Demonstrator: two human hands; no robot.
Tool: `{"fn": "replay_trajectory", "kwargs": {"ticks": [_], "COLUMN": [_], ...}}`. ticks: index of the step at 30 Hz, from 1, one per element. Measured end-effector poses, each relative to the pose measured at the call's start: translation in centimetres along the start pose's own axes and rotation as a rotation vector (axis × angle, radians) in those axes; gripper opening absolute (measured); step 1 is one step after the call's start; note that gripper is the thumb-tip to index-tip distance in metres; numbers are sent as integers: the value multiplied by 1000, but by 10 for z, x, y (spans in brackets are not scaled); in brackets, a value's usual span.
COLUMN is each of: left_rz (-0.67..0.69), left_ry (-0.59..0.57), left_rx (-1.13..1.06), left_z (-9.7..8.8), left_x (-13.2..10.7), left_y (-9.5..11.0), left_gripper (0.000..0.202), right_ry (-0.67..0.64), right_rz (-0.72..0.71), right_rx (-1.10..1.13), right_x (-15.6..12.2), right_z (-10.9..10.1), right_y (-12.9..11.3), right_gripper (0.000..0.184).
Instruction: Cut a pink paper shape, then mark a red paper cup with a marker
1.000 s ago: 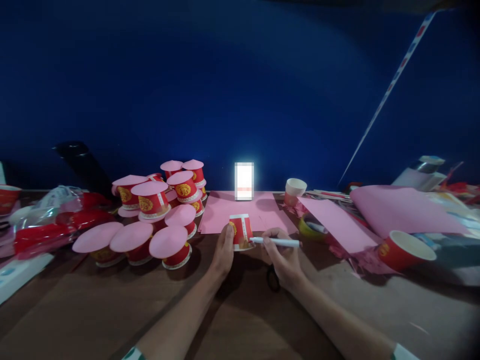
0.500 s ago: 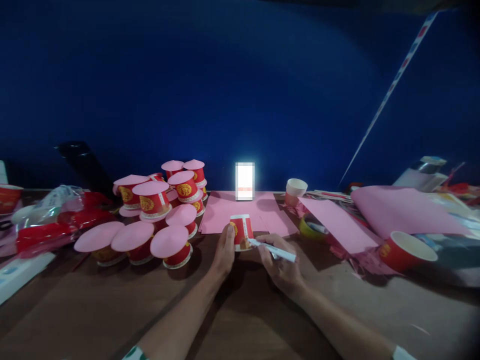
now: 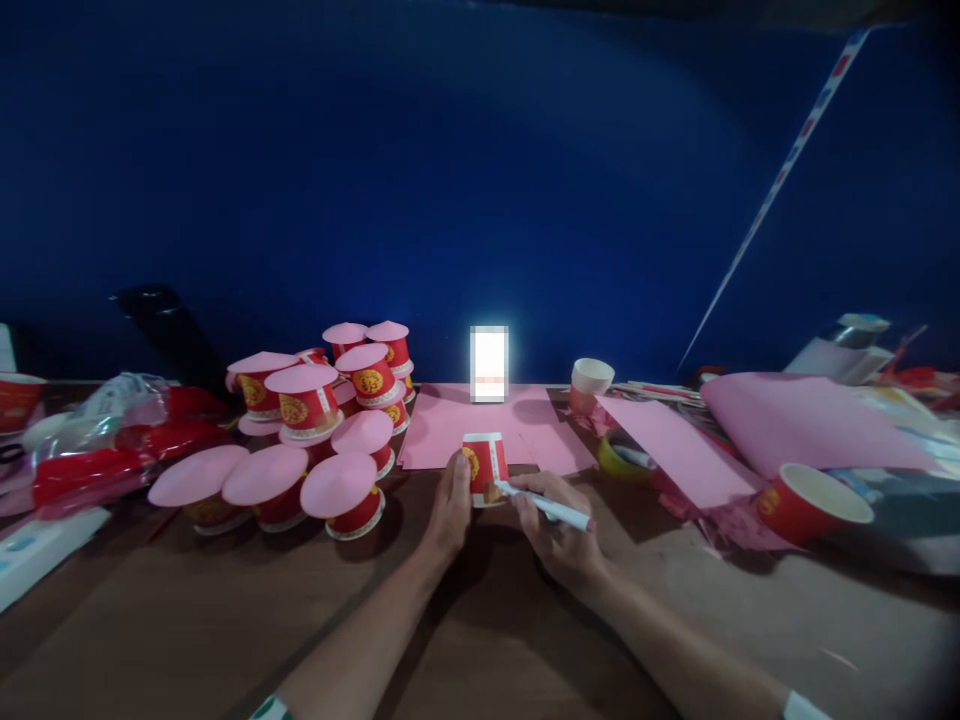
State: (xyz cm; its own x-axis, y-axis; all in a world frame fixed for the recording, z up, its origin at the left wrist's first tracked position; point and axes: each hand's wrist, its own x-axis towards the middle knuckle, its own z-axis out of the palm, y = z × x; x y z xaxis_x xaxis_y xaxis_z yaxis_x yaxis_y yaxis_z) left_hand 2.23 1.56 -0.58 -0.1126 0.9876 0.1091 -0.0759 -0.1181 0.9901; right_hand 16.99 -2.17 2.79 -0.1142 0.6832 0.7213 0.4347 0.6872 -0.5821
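A red paper cup [image 3: 485,467] stands upside down on the near edge of a pink paper sheet [image 3: 450,425]. My left hand [image 3: 450,505] is wrapped round the cup's left side and holds it down. My right hand [image 3: 562,530] grips a white pen [image 3: 544,505], whose tip touches the cup's lower right rim. The pen slants down to the right across my fingers.
To the left stands a pile of several upturned red cups with pink paper discs [image 3: 322,430]. A glowing phone [image 3: 489,363] stands behind the sheet. Loose pink sheets [image 3: 795,415], an open red cup [image 3: 810,500], a tape roll [image 3: 622,452] and a white cup [image 3: 589,383] lie to the right.
The pen has swung from lying level to slanting down to the right, and my right hand has drawn closer to the cup. The left hand and cup stay put.
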Motion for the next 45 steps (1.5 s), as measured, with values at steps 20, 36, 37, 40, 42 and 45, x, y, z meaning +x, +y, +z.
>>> {"fn": "replay_trajectory", "kwargs": {"ticks": [20,36,37,40,42,45], "left_rz": [37,25,23,12,9,24], "left_ry": [-14,-15,-11,-5,-15,-6], "left_rx": [79,76,72,38,36,62], "left_z": [0,1,1,0,0,0], "left_x": [-2,-1,-1,0,0,0], "left_y": [4,3,3,1,0,1], "left_gripper": [45,44,43,44,44,43], "right_ry": [5,4,0,-2,3,9], "right_rz": [87,122,120,116,124,144], "right_rx": [-39,4,4,5,4,-5], "right_x": [-3,-3,-3,-3,-3,-3], "right_z": [1,2,2,2,2,1], "right_y": [9,5,5,5,6,8], "right_gripper": [11,11,11,11,11,11]}}
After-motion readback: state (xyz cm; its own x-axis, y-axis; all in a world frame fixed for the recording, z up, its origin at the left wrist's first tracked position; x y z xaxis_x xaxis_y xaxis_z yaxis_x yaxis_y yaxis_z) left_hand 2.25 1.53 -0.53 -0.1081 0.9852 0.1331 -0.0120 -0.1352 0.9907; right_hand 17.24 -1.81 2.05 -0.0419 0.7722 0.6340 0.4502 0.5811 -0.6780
